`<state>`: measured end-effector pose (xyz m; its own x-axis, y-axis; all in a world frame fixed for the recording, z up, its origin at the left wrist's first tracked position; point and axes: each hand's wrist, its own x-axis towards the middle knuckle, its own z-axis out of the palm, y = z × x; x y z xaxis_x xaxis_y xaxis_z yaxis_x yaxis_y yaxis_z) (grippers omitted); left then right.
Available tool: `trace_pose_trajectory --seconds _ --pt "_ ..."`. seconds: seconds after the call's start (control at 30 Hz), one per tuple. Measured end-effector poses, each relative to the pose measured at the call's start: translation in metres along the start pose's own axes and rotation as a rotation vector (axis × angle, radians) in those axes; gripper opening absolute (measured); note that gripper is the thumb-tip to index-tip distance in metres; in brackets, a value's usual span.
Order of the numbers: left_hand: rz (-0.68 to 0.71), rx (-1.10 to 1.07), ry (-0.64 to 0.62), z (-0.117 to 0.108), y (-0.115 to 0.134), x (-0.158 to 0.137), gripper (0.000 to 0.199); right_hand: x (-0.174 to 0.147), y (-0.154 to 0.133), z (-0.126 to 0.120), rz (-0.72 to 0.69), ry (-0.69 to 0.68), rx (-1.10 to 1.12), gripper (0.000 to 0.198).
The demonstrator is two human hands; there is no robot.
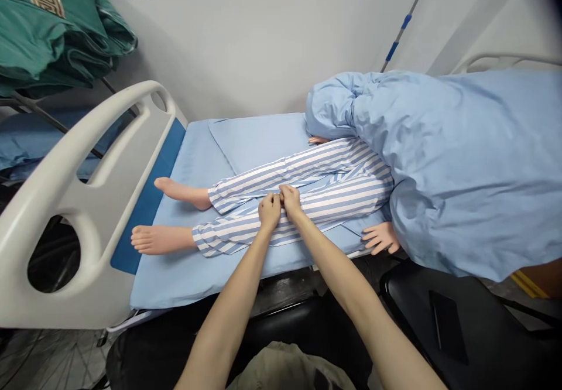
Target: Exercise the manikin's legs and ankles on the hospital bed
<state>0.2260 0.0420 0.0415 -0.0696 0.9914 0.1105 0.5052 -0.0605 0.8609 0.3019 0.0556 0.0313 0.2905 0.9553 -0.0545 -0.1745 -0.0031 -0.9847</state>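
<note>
- The striped trousers [346,199], taken as the landmark, are seen laid lengthwise along the bed's blue sheet [263,132], worn on the legs of what appears to be a manikin.
- The left hand [269,211] is held closed over the middle of the trousers, at about knee level, with its fingers curled in.
- The right hand [290,201] is likewise held closed just beside it, over the same part of the trousers; whether cloth or some small thing is pinched between the fingertips of either hand cannot be told.
- As far as can be judged, the putting on of the trousers is done along the legs: both cuffs are set at the ankles, and the bare feet [151,240] are left exposed beyond them.
- The waist end of the trousers is hidden by a blue cover [461,161], heaped to their right, so its state cannot be judged.
- The legs are left uncovered, since the cover is not drawn down over the trousers.
- A manikin hand [381,238] is seen with spread fingers near the upper end of the trousers, on the wearer's side.
- The footboard [105,202] is placed to the left of the trousers, beyond the feet.
</note>
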Motion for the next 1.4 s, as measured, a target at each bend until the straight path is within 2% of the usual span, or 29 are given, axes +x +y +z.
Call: trace_pose_trajectory --seconds 0.07,0.13,0.23,0.33,0.43,0.57,0.67,0.73,0.87,0.97,1.03,1.1,1.2,1.3,1.4 --pt "0.010 0.063 0.040 0.004 -0.005 -0.004 0.031 0.003 -0.005 -0.006 -0.052 -0.030 -0.072 0.036" --pt "0.028 0.093 0.023 0.004 -0.009 -0.005 0.033 0.008 -0.015 -0.015 -0.145 -0.071 -0.164 0.035" --pt "0.059 0.104 -0.005 0.003 -0.011 -0.003 0.035 0.022 -0.033 -0.040 -0.243 -0.087 -0.259 0.036" --pt "0.066 0.105 0.018 0.006 -0.009 -0.005 0.036 0.035 -0.043 -0.077 -0.276 0.003 -0.372 0.038" --pt "0.049 0.095 0.035 0.006 -0.007 -0.007 0.035 0.040 -0.040 -0.108 -0.282 0.065 -0.601 0.038" --pt "0.022 0.087 -0.003 0.003 -0.006 -0.005 0.031 0.039 -0.031 -0.120 -0.311 0.136 -0.860 0.039" --pt "-0.030 0.077 0.001 0.008 0.002 0.003 0.031 0.039 -0.028 -0.119 -0.323 0.206 -0.794 0.040" --pt "-0.037 0.001 0.005 0.023 0.017 0.007 0.031 0.041 -0.027 -0.120 -0.332 0.242 -0.692 0.041" --pt "0.070 -0.228 -0.001 0.077 0.063 0.012 0.031 0.047 -0.029 -0.124 -0.326 0.277 -0.486 0.039" --pt "-0.008 -0.262 0.086 0.119 0.086 0.012 0.035 0.051 -0.032 -0.127 -0.252 0.288 -0.367 0.036" --pt "-0.063 -0.214 0.084 0.137 0.088 0.013 0.037 0.051 -0.035 -0.130 -0.197 0.294 -0.293 0.035" --pt "-0.029 -0.166 0.033 0.146 0.084 0.013 0.037 0.049 -0.038 -0.133 -0.166 0.269 -0.237 0.036" --pt "0.034 -0.124 0.000 0.147 0.076 0.013 0.037 0.051 -0.049 -0.141 -0.195 0.210 -0.258 0.038" --pt "0.039 -0.086 -0.015 0.144 0.077 0.012 0.037 0.063 -0.068 -0.156 -0.313 0.156 -0.344 0.039" --pt "0.045 -0.099 -0.037 0.143 0.078 0.009 0.039 0.077 -0.081 -0.180 -0.419 0.138 -0.435 0.041"
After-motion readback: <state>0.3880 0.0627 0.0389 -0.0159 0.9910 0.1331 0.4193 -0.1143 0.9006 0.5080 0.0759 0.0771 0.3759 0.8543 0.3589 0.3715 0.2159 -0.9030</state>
